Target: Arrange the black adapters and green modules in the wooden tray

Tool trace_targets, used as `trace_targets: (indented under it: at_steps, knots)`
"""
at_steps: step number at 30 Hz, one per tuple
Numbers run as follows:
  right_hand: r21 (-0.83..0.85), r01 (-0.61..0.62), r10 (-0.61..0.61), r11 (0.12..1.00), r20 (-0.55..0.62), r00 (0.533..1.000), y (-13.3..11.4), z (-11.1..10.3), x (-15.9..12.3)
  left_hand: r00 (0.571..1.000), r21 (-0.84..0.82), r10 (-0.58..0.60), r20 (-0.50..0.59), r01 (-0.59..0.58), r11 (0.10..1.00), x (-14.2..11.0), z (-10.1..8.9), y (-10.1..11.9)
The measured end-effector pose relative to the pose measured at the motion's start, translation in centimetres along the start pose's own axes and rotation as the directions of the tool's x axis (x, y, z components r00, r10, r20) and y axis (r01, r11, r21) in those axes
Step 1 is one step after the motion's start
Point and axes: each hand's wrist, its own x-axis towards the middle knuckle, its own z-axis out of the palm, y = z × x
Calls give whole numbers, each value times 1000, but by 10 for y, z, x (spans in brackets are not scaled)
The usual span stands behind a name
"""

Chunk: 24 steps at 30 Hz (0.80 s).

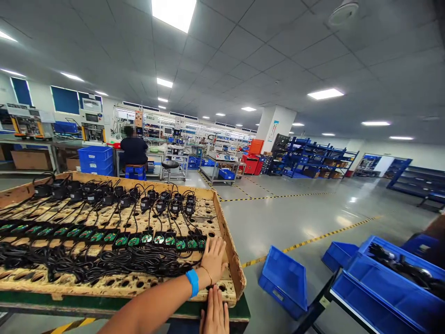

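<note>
On the wooden tray [228, 241], around four o'clock, we'd go easy: left hand [212, 260] open, right hand [215, 313] fingers together, sparing boards [170, 240].

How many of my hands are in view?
2: the left hand at the right end of the wooden tray, the right hand by its front edge.

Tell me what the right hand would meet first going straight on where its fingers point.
The right hand would likely meet the heel of the left hand first, though their heights over the wooden tray are hard to judge.
</note>
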Motion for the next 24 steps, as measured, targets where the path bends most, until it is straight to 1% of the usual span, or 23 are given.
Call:
trace_targets:
  at_steps: [3,4,6,10,12,15,17,20,24]
  knots:
    - [-25,14,-15,1000,-25,1000,3,7,-2,996,-15,-48,72,50,999,-7,18,-3]
    - [-27,14,-15,1000,-27,1000,3,8,-3,993,-8,-63,97,64,998,-7,21,-5]
    - [-15,7,-8,1000,-26,1000,3,9,-5,990,30,-58,127,54,998,-4,24,-8]
    - [14,-13,13,1000,5,1000,1,6,-7,986,162,-53,158,27,986,13,26,-9]
    - [5,-16,16,1000,7,1000,0,4,-7,979,223,-54,195,9,975,24,27,-9]
    - [6,-13,13,1000,1,1000,0,2,-8,968,271,-55,243,-13,963,35,33,-9]
    - [17,-19,19,1000,9,1000,0,2,-9,969,290,-77,235,5,957,36,39,-8]
    - [31,-30,29,999,30,999,2,3,-10,976,308,-109,187,47,950,31,48,-7]
    - [52,-10,7,999,48,999,5,1,-9,982,290,-123,144,77,954,26,54,-7]
